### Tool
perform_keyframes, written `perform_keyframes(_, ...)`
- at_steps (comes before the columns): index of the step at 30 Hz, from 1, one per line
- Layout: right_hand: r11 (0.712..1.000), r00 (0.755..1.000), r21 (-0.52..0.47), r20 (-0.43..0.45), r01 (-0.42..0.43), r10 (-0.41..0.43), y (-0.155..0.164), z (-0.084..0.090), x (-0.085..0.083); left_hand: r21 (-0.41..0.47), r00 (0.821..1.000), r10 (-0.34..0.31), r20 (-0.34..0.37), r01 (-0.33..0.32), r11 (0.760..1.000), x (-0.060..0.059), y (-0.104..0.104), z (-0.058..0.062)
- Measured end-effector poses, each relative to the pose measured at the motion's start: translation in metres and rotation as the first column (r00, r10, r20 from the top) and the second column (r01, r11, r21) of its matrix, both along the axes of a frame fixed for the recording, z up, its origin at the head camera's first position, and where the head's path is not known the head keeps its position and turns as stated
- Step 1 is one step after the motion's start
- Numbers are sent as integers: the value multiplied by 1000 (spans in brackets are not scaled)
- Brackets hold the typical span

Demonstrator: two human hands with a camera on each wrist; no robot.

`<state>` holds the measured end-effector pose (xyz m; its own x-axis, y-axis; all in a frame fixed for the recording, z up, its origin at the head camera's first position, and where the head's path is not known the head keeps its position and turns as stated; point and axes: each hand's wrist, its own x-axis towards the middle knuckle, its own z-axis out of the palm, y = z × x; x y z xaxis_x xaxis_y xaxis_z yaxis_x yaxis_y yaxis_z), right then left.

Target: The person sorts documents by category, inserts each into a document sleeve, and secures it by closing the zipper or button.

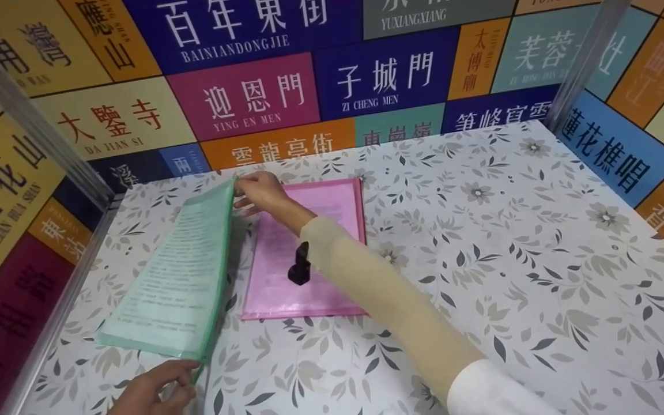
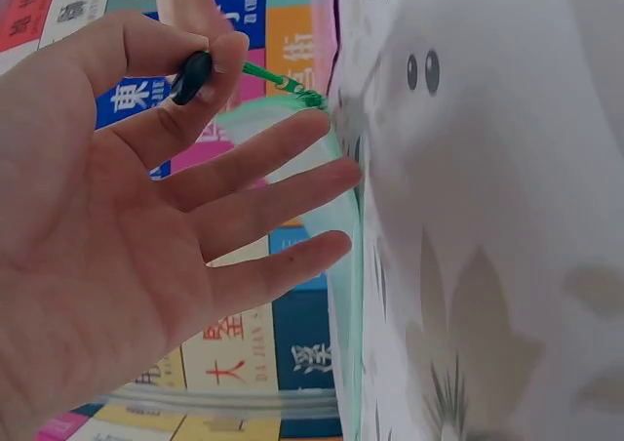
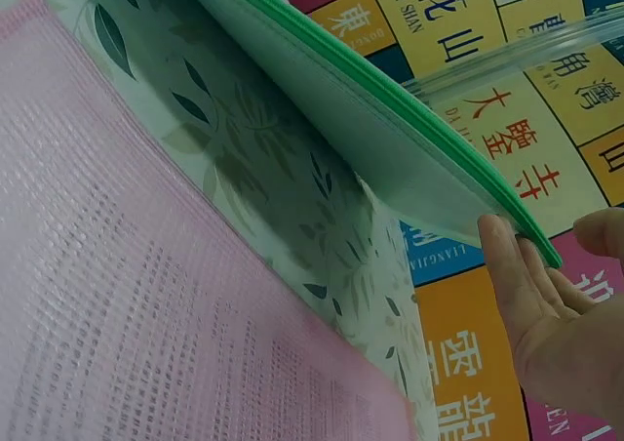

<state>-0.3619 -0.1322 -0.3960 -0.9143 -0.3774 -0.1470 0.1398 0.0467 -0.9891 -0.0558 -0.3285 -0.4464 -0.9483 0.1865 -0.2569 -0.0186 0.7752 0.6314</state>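
A green mesh zipper document bag (image 1: 176,271) with printed pages inside stands tilted on the left, its zippered right edge raised off the table. At its near corner, my left hand (image 1: 156,389) pinches a black zipper pull (image 2: 192,77) on a green cord between thumb and forefinger, the other fingers spread. My right hand (image 1: 266,193) is at the bag's far corner, its extended fingers (image 3: 507,265) touching the underside there while the thumb stands apart. Beneath my right arm lies a flat pink mesh zipper bag (image 1: 274,276), partly hidden, with a printed sheet inside.
The table (image 1: 516,276) has a white floral cover. Panels printed with colored blocks of lettering (image 1: 251,98) rise along the back and sides. Clear corner posts (image 1: 588,63) stand at the back corners. A small black device (image 1: 299,265) shows beside my right forearm.
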Motion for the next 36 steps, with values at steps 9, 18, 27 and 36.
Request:
perform_keyframes(9,992,991,-62,77,-108,112,-15,-19,12,-53,998,29,51,-27,998,-25,18,9)
perform_keyframes(18,974,969,-45,104,-222,226,-10,-39,26,-61,991,33,126,-26,998,-39,26,15)
perform_keyframes(27,948,946,16,67,-318,317,13,-52,41,-109,984,20,179,0,994,-59,32,20)
perform_keyframes(36,906,914,170,-60,-387,402,54,-43,63,-224,993,81,87,-60,973,-80,34,34)
